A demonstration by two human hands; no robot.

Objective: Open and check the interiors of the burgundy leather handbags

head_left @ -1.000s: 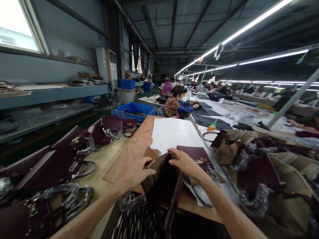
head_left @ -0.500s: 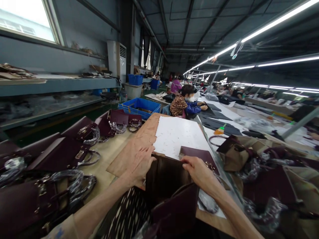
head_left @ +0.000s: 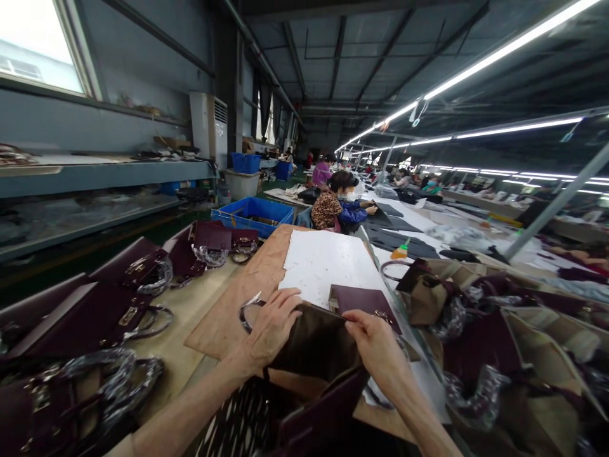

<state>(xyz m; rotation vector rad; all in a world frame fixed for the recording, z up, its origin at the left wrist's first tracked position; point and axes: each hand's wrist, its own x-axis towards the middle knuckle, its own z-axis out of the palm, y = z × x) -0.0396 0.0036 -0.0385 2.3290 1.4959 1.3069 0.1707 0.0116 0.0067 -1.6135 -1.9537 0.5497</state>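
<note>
An open dark maroon bag (head_left: pixel 328 406) with a brown lining stands close in front of me at the bottom centre. My left hand (head_left: pixel 276 327) grips its far rim at the left corner, fingers bent over the edge. At the right end of that rim, my right hand (head_left: pixel 373 336) pinches the edge between thumb and fingers. A wrapped handle (head_left: pixel 247 314) shows just left of my left hand. Beyond the bag, a flat maroon piece (head_left: pixel 364 303) with metal fittings lies by a white sheet (head_left: pixel 328 260) on the brown board (head_left: pixel 259 276).
Several maroon bags (head_left: pixel 57 324) with plastic-wrapped handles lie on the left. More open bags (head_left: pixel 490 343) are piled on the right, near a small orange bottle (head_left: pixel 400 251). A blue crate (head_left: pixel 254 214) and a seated person (head_left: pixel 333 203) are farther ahead.
The view has turned slightly right. The bag's far rim is spread wider and tilted up between my hands, and a handle now shows beside my left hand.
</note>
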